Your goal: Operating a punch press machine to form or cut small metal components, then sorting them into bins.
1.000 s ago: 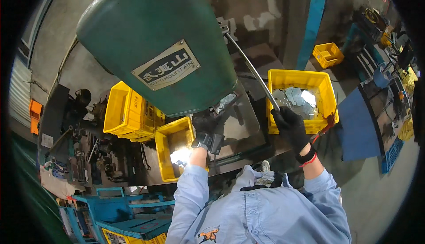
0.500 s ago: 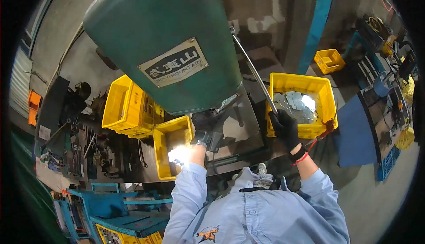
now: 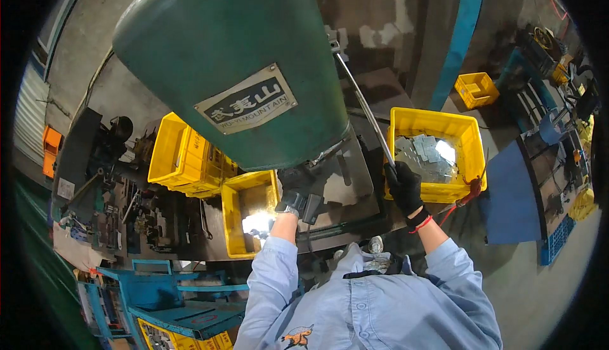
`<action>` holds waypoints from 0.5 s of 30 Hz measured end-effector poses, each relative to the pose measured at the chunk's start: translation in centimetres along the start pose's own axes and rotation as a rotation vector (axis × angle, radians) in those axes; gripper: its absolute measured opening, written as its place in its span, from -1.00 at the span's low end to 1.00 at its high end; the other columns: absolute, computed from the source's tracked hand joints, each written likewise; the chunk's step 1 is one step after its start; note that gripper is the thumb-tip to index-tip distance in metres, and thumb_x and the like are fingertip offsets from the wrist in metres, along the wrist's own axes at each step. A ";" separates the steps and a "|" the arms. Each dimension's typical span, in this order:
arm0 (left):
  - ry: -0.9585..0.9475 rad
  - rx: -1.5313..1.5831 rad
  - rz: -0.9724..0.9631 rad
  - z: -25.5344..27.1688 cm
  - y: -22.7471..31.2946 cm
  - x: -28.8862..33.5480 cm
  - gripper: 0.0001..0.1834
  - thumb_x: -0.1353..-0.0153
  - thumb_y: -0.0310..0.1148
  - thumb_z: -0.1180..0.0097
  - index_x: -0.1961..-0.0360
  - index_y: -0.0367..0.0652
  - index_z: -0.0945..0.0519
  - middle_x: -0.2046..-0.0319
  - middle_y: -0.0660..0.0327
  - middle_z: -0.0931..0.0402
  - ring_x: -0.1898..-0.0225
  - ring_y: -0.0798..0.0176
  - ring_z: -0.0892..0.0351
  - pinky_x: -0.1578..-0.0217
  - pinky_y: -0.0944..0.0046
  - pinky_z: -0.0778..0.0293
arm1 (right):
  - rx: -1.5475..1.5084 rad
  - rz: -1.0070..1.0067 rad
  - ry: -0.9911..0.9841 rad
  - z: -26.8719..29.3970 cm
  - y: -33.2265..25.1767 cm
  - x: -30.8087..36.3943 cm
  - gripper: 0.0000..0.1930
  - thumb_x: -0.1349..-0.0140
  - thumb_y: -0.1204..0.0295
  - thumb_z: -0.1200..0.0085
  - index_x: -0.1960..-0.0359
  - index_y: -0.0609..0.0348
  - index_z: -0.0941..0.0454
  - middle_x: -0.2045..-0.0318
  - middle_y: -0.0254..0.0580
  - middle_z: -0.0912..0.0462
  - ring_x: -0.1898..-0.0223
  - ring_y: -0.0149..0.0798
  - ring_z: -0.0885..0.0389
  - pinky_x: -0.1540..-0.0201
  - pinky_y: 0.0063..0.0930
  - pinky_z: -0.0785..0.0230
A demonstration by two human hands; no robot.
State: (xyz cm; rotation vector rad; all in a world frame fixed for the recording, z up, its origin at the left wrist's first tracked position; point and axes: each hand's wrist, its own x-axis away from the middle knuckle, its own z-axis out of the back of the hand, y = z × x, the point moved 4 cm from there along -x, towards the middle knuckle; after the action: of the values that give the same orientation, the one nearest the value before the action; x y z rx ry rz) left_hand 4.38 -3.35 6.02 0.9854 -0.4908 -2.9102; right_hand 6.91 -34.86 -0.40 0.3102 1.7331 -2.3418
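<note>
My right hand (image 3: 404,188), in a black glove, is closed round the lower end of a long metal lever (image 3: 363,99) that slopes up to the side of a green drill-press-like machine head (image 3: 235,39). My left hand (image 3: 293,180), also gloved in black, reaches under the front of that head, over the grey metal machine table (image 3: 355,188). Its fingers are hidden by the head and shadow. Beside my left wrist is a small black box (image 3: 312,209). A yellow bin (image 3: 438,193) holding flat grey metal plates (image 3: 428,150) stands beside my right hand.
Left of my left hand stands another yellow bin (image 3: 232,226) with a bright glare in it. Stacked yellow bins (image 3: 181,159) and metal tools (image 3: 152,213) lie farther left. A blue post (image 3: 460,39) rises behind. To the right is a blue-sided bench (image 3: 514,191).
The view has shifted slightly. My right hand keeps its hold on the lever, and my left hand stays under the machine head.
</note>
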 end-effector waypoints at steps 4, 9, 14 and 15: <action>-0.056 -0.040 0.044 -2.3 -3.1 1.2 -0.21 -0.05 0.27 -0.53 -0.10 -0.16 -0.76 0.05 -0.06 -0.81 0.06 -0.19 -0.81 0.00 -0.10 -0.68 | -0.027 0.055 0.008 -0.9 0.0 -0.3 -0.92 -0.53 0.45 -0.32 0.08 0.17 -0.75 0.53 -0.45 -0.65 0.52 -0.59 -0.54 0.46 -0.47 -0.38; 0.038 -0.172 -0.051 -4.0 -4.4 1.5 -0.25 -0.07 0.26 -0.53 -0.09 -0.09 -0.76 0.07 0.00 -0.82 0.08 -0.16 -0.82 0.04 -0.09 -0.70 | -0.020 0.043 0.008 -1.1 0.9 -0.6 -0.94 -0.49 0.49 -0.33 0.10 0.18 -0.75 0.51 -0.35 -0.67 0.49 -0.52 -0.58 0.42 -0.45 -0.42; -0.068 -0.190 0.017 -5.0 -5.5 1.9 -0.23 -0.05 0.28 -0.54 -0.08 -0.10 -0.73 0.12 0.01 -0.81 0.12 -0.15 -0.81 0.07 -0.10 -0.69 | -0.067 0.005 0.010 -1.8 1.1 -0.8 -0.92 -0.41 0.54 -0.38 0.12 0.18 -0.76 0.46 -0.11 -0.71 0.45 -0.33 -0.68 0.33 -0.35 -0.50; -0.119 -0.151 0.062 -5.0 -5.5 1.8 -0.27 -0.13 0.29 -0.48 -0.11 -0.07 -0.75 0.05 0.02 -0.80 0.05 -0.17 -0.79 0.01 -0.16 -0.64 | -0.072 0.015 0.011 -1.7 1.0 -0.8 -0.91 -0.41 0.55 -0.38 0.10 0.19 -0.76 0.45 -0.10 -0.71 0.44 -0.32 -0.69 0.32 -0.35 -0.50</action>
State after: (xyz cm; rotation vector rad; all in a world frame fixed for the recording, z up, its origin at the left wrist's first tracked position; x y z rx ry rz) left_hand 6.34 0.18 -0.43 0.7683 -0.2947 -2.9106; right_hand 8.07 -33.46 -1.61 0.3234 1.8087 -2.2662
